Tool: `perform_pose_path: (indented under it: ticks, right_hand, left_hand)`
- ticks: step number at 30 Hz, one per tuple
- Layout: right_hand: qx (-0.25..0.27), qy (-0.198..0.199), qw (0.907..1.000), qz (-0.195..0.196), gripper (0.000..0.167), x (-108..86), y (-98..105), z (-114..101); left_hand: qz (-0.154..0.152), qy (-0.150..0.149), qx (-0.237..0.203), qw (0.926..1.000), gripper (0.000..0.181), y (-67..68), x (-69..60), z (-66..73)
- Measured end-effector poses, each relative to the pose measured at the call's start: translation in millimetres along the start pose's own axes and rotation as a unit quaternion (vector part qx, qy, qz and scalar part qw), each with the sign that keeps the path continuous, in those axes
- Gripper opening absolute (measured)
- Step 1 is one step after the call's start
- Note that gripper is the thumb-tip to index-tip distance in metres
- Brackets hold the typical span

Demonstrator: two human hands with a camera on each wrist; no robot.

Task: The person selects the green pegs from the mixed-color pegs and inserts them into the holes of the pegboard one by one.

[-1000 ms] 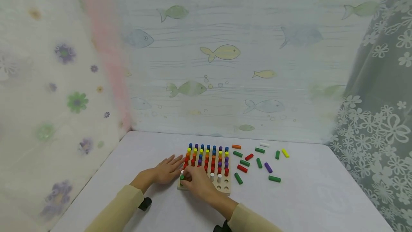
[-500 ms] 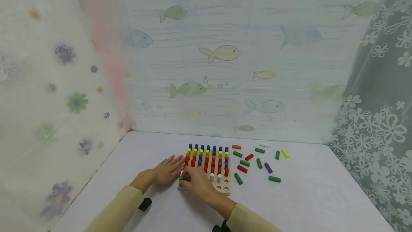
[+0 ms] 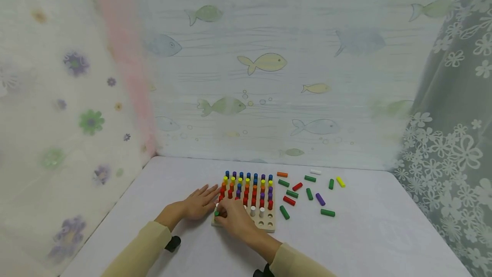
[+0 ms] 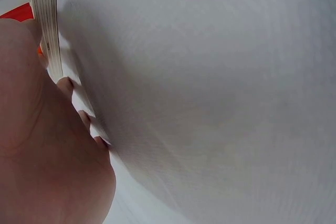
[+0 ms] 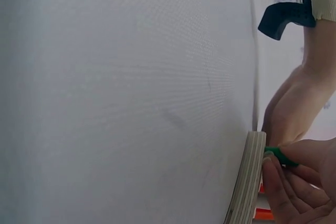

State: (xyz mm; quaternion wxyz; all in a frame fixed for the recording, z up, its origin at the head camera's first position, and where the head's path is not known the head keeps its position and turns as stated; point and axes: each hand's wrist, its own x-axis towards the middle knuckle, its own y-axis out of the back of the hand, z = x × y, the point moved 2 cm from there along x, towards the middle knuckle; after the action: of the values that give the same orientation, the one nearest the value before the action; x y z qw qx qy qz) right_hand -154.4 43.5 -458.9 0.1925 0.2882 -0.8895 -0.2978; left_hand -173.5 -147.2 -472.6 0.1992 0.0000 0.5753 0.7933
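A wooden peg board [image 3: 272, 221] holds rows of coloured pegs, with blue and purple at the back, then yellow, orange, red and white towards the front. At its front left corner my right hand [image 3: 237, 219] pinches a green peg [image 3: 217, 213], which stands upright at the board. The right wrist view shows thumb and fingers round the green peg [image 5: 281, 157] against the board's edge [image 5: 247, 182]. My left hand [image 3: 200, 204] lies flat with fingers spread, touching the board's left side. In the left wrist view the left hand [image 4: 47, 129] is beside the board's edge [image 4: 47, 19].
Loose pegs lie right of the board: several green, such as one near the front [image 3: 328, 213], two red [image 3: 289, 200], and a purple [image 3: 320, 199], yellow [image 3: 340, 181], orange [image 3: 282, 174] and white one [image 3: 315, 172]. Front holes in the board [image 3: 267, 229] show at its right corner.
The green peg in my right hand has gone lower at the board's front left corner, and less of it shows. My left hand has stayed in place.
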Motion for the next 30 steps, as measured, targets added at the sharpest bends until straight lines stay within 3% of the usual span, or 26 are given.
perform_pose_path:
  ticks: [5, 14, 22, 30]
  right_hand:
    - [-0.012, 0.009, 0.9999, 0.002, 0.01, 0.4, 1, -2]
    - [-0.018, 0.006, 0.9998, -0.003, 0.012, 1.2, 1, -2]
    - [-0.037, -0.008, 0.9992, -0.013, 0.018, -4.4, 6, -8]
    - [-0.043, -0.001, 0.9989, -0.021, 0.013, -20.6, 24, -10]
  left_hand:
    - [0.006, -0.006, -0.001, 1.0, 0.066, -2.5, 1.9, -4.2]
    - [0.022, 0.011, 0.0, 0.9997, 0.063, -12.6, 13.7, -19.0]
    - [0.009, -0.002, -0.001, 1.0, 0.066, -4.3, 2.7, -6.2]
    - [0.009, 0.009, 0.005, 0.9999, 0.066, -5.6, 4.5, -5.3]
